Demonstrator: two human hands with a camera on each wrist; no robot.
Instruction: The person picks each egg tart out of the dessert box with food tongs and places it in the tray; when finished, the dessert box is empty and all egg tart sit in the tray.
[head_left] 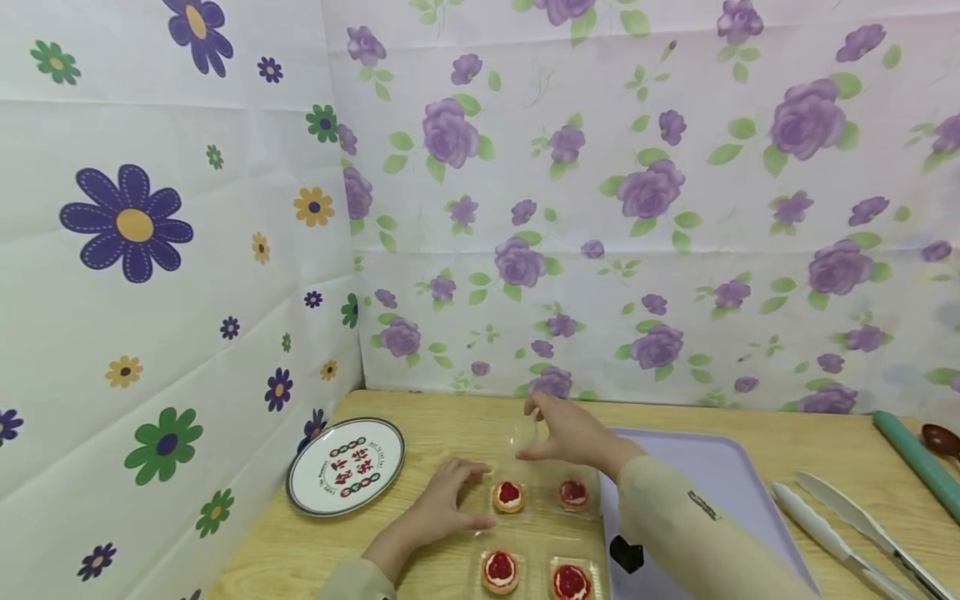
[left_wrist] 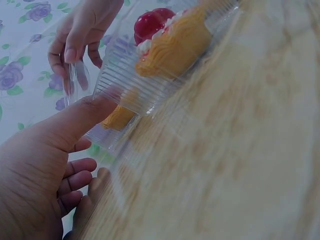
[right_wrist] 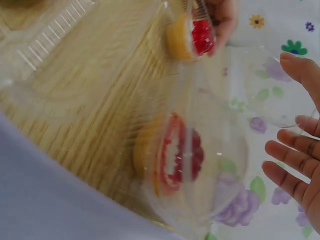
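Note:
A clear plastic container (head_left: 541,493) holds tarts with red topping, one tart (head_left: 508,497) on the left and another (head_left: 573,493) on the right. My right hand (head_left: 570,429) is at its far side, with the clear lid (head_left: 522,433) raised between thumb and fingers. In the left wrist view, that right hand (left_wrist: 82,37) pinches the lid's thin edge. My left hand (head_left: 441,502) rests at the container's left side, thumb and index finger spread along it. The left wrist view has its other fingers (left_wrist: 77,182) loosely bent, with the plastic touching near the upper digit.
Nearer me lies a second clear container (head_left: 536,557) with two tarts. A lilac tray (head_left: 720,475) sits under my right arm, a white patterned plate (head_left: 300,483) at left. Tongs (head_left: 840,542), a teal roll (head_left: 918,462) and a brown spoon (head_left: 941,437) lie at right.

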